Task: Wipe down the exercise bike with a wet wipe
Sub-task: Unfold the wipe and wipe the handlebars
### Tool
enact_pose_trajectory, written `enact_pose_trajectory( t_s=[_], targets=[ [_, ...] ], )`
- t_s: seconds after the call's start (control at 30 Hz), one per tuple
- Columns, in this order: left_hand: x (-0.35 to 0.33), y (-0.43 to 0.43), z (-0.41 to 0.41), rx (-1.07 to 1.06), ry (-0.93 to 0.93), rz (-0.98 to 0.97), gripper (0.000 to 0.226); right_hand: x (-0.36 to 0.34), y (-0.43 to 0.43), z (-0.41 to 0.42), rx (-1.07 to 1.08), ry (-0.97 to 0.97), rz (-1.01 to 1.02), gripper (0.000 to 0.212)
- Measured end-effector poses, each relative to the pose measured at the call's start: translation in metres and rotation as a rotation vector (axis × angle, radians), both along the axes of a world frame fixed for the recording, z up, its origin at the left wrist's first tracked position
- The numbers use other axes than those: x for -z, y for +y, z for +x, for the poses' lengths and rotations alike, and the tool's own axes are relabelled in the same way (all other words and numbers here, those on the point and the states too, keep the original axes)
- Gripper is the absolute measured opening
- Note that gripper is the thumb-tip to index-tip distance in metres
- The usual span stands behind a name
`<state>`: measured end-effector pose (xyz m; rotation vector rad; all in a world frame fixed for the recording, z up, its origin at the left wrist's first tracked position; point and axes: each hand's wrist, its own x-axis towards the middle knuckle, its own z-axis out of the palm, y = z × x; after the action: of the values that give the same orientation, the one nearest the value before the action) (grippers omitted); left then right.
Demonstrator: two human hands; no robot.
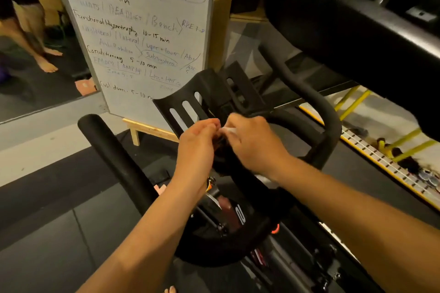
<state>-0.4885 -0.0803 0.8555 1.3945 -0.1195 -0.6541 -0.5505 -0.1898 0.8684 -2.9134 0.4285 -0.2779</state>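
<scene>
Hands meet over bike (329,123) handlebar centre, below slotted tray (190,93). Right hand (252,143) pinches white wipe (227,130); left hand (196,143) fingertips close on its other edge.

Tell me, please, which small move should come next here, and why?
Probably spread the wet wipe open. Both hands, left hand and right hand, pinch it bunched small above the bike's slotted tray, so it looks not yet ready to wipe.
</scene>
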Motion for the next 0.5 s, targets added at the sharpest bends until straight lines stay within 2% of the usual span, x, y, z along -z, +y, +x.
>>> enact_pose_trajectory(
  t_s=[0.07,0.13,0.2,0.23,0.3,0.4,0.5],
  targets=[
    [0.001,-0.009,-0.001,0.002,0.021,-0.019,0.026,0.0,0.021,-0.026,-0.231,0.082,-0.019,0.017],
    [0.002,-0.015,-0.001,-0.009,0.114,-0.074,0.024,-0.007,0.032,-0.043,-0.396,0.21,-0.033,0.029],
    [0.001,-0.019,0.005,-0.041,0.187,-0.122,0.026,-0.003,0.023,-0.034,-0.482,0.166,-0.11,0.029],
    [0.001,-0.018,0.008,-0.073,0.202,-0.137,0.029,-0.003,0.013,-0.022,-0.459,0.093,-0.112,0.023],
    [0.002,-0.013,0.01,-0.139,0.187,-0.152,0.036,-0.007,-0.019,0.006,-0.27,-0.026,-0.16,0.013],
    [0.005,-0.007,0.002,-0.179,0.149,-0.136,0.039,-0.01,-0.086,0.016,-0.006,-0.022,-0.214,0.019],
    [0.002,-0.015,-0.006,-0.198,0.062,-0.076,0.029,-0.008,-0.126,-0.015,0.039,-0.064,-0.174,0.021]
  ],
)
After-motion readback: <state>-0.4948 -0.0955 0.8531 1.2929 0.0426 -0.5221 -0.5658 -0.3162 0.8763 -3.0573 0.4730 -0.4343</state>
